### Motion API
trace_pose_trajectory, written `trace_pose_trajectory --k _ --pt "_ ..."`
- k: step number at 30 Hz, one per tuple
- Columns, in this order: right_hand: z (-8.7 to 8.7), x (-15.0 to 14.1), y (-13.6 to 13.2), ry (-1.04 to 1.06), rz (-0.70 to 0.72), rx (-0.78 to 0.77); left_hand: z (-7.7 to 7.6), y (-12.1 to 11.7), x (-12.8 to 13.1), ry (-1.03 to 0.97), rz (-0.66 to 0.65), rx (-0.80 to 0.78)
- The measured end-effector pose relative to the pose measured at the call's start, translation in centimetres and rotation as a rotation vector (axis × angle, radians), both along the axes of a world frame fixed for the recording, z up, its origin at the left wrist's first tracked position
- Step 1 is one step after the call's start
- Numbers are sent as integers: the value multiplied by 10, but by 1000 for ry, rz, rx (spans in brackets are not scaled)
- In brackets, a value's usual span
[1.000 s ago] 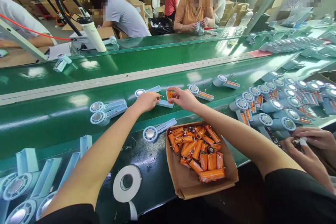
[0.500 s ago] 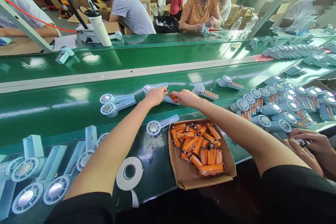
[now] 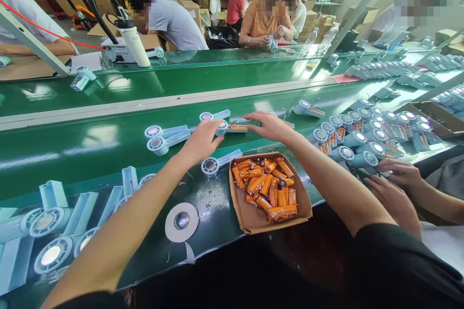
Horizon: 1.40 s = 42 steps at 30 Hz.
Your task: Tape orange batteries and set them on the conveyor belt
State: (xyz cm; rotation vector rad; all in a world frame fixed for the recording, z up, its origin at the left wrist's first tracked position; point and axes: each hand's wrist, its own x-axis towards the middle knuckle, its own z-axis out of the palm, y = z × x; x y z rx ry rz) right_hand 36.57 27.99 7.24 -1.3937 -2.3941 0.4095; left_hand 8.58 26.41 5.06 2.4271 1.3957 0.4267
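Note:
Between my hands lies a light-blue handheld fan housing with an orange battery lying in its handle. My left hand is open just left of its round head, thumb apart from the fingers, and partly covers it. My right hand hovers open past the handle end, fingers stretched out, partly hiding another housing behind it. Neither hand holds anything. Below them, a cardboard box carries many orange batteries. A housing without a visible battery rests beside the box.
A roll of white tape lies at the table edge. Fan housings stand lower left and in rows at right. A co-worker's hands work at right. A pale rail runs along the green surface; people sit beyond.
My hands have let go of the battery and housing and drawn apart, fingers opening. The battery now lies in the handle. The view has shifted slightly.

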Motion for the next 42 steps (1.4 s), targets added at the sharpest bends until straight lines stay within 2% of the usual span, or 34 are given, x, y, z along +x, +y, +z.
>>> trace_pose_trajectory --k 2,4,5,7,9,11,14,16,18,20,21,22,24,26,27,29,30,32,36,38,40,42 --pt "0 23 -60 250 -96 15 -11 -71 -56 -35 -127 92" --pt "-7 36 -125 361 -99 -37 -34 -139 -111 -1 -256 177" --pt "-12 37 -155 395 -91 -83 -47 -168 -131 40 -267 213" --pt "-22 25 -203 488 -88 -147 -66 -210 -153 80 -238 266" --pt "-31 -4 -233 618 -113 -258 -71 -232 -150 68 -172 298" --pt "-39 -42 -249 747 -121 -489 -66 -239 -133 24 -108 327" --pt "-47 -99 -260 829 -21 -871 -48 -237 -110 -50 -76 389" --pt "-51 -121 -264 772 80 -983 -37 -237 -106 -74 -99 416" --pt "-53 -125 -265 648 221 -1002 -33 -240 -111 -65 -125 433" --pt "-49 -113 -261 491 381 -908 -36 -242 -122 -61 -119 459" --pt "-45 -103 -257 409 408 -812 -39 -243 -126 -70 -106 477" --pt "-41 -93 -252 314 371 -685 -43 -244 -129 -86 -91 495" --pt "-31 -73 -236 58 138 -412 -48 -244 -129 -114 -76 512" --pt "-23 -58 -219 -250 -143 -233 -50 -244 -122 -124 -92 511" --pt "-21 -52 -212 -386 -233 -196 -50 -244 -117 -123 -104 507" --pt "-21 -44 -202 -519 -295 -194 -48 -243 -105 -121 -127 494" --pt "-22 -40 -200 -503 -288 -208 -47 -243 -100 -123 -136 489" --pt "-25 -31 -199 -312 -246 -248 -45 -242 -91 -129 -149 482" --pt "-35 -17 -203 425 -321 -287 -43 -239 -80 -142 -179 479" --pt "-40 -21 -202 622 -353 -266 -42 -236 -76 -136 -188 472" --pt "-42 -33 -198 524 -280 -257 -42 -233 -73 -128 -185 464" --pt "-40 -48 -191 271 -134 -234 -42 -230 -71 -122 -173 459"
